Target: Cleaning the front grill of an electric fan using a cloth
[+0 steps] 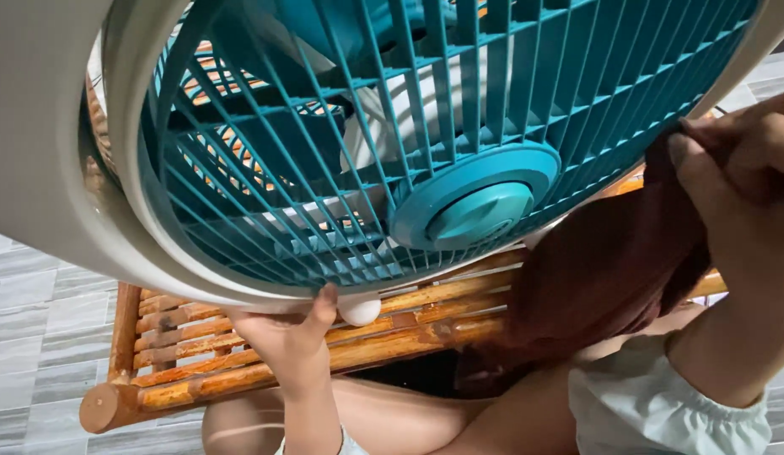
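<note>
Grey tiled floor (38,337) under a bamboo bench (240,354).

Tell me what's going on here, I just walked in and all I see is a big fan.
A person sits by a bamboo bench with a fan tipped up close. Their left hand grips the bottom of its pale rim. Their right hand holds a dark reddish-brown cloth against the edge of the teal grille. Grey floor tiles show below.

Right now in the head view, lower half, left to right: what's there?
Grey tiled floor → end of the bamboo rack → left hand under the fan rim → dark red cloth → right hand.
</note>
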